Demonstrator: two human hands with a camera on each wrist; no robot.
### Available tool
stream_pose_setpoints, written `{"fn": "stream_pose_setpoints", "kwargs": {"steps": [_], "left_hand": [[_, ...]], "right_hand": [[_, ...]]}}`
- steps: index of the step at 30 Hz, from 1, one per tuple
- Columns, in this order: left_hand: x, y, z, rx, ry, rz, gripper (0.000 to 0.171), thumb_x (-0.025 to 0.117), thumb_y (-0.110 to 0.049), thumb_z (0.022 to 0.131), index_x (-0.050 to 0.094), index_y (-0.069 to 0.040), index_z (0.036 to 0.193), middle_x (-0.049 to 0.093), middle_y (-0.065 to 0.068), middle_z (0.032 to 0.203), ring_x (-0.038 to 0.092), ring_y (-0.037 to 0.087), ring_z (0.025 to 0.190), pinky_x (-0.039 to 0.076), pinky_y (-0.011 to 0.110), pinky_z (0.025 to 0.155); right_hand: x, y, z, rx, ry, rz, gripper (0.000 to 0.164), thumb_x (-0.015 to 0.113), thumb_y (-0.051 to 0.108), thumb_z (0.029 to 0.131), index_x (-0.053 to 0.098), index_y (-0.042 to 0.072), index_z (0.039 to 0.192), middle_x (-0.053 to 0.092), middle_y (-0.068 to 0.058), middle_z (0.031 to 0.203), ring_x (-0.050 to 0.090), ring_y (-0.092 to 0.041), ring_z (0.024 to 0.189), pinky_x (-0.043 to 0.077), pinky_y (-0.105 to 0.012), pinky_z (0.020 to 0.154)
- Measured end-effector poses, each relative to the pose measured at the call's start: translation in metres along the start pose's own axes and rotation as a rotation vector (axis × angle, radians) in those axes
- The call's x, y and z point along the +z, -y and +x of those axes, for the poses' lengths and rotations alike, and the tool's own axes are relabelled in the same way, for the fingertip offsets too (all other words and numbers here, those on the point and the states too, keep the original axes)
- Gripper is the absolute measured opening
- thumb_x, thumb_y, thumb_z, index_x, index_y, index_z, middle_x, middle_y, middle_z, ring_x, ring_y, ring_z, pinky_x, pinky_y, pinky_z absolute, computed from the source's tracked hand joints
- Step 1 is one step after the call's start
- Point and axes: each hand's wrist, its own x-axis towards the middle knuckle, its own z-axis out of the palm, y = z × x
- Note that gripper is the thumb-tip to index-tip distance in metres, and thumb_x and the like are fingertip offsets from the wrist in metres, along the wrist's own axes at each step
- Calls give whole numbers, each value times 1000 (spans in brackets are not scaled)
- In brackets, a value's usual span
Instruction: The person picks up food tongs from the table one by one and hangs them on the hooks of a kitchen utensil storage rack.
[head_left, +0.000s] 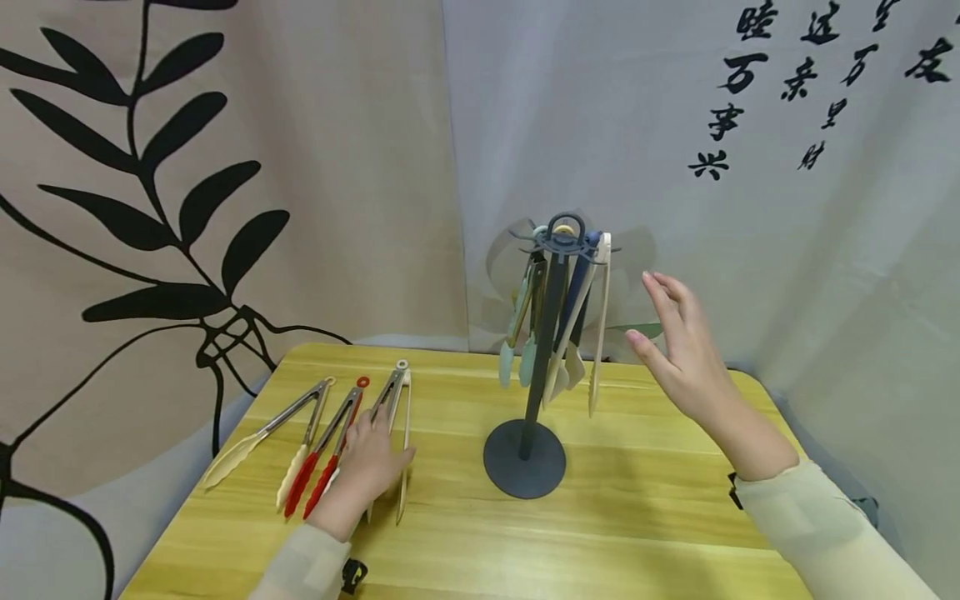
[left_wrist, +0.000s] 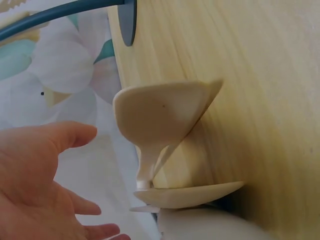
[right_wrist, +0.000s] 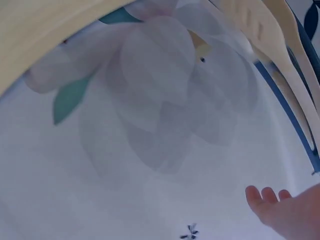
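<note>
My left hand [head_left: 367, 458] is over a pair of beige-tipped metal tongs [head_left: 408, 417] lying on the table, thumb spread from the fingers. In the left wrist view a gap shows between the hand [left_wrist: 30, 185] and the tongs' broad beige heads [left_wrist: 160, 110]; part of the tongs is hidden under the hand in the head view. My right hand [head_left: 686, 358] is raised in the air, fingers extended, to the right of a dark grey utensil stand [head_left: 552, 350]. Beige tongs [head_left: 602, 325] hang on the stand's near right side, apart from that hand.
Red-tipped tongs [head_left: 300, 475] and cream-tipped tongs [head_left: 240, 454] lie on the left of the wooden table [head_left: 600, 533]. Mint utensils [head_left: 506, 367] and a blue-handled one [head_left: 576, 283] hang on the stand, above its round base [head_left: 525, 475]. A printed curtain [head_left: 360, 167] stands behind.
</note>
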Motion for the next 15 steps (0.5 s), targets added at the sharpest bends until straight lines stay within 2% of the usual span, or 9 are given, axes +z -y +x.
{"fn": "stream_pose_setpoints", "kwargs": {"steps": [3,7,15], "left_hand": [[5,1,0,-18,-2,22,91,64,-41,86,16,4,149,16,32,149,21,50,131,36,67,93],[11,1,0,-31,10,46,91,65,-42,86,19,6,148,19,33,145,23,51,129,34,69,92],[17,2,-4,-37,34,99,88,64,-41,86,25,15,142,26,38,136,29,55,121,35,67,89]], "right_hand": [[-10,9,16,-28,22,44,65,49,35,97,16,26,153,17,-11,154,22,-35,137,21,-65,103],[-25,24,41,-65,58,77,66,47,38,97,16,28,153,14,-8,155,17,-32,140,17,-65,107],[-44,61,80,-39,216,-28,67,46,51,95,15,34,152,13,-1,157,18,-30,141,20,-64,107]]}}
